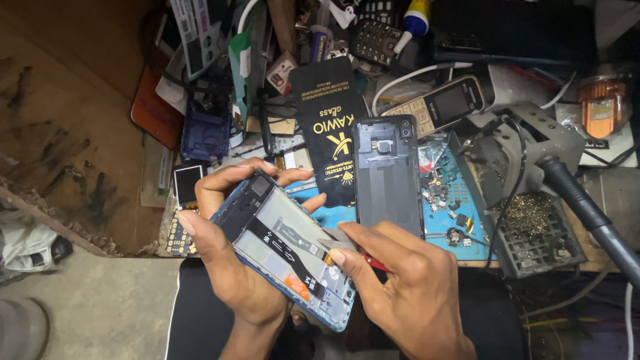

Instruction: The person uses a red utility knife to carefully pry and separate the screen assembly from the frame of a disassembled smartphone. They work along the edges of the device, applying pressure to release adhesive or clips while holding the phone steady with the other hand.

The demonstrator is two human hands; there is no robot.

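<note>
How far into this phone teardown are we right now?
Done: the back cover is off and lies on the blue mat. In hand: the left hand holds the opened phone while the right hand presses a red-handled tool against its black flex strip. Left: that strip and the boards remain in the frame.

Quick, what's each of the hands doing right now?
Left hand: closed around the opened phone.
Right hand: pinching a thin metal tool against the phone.
</note>
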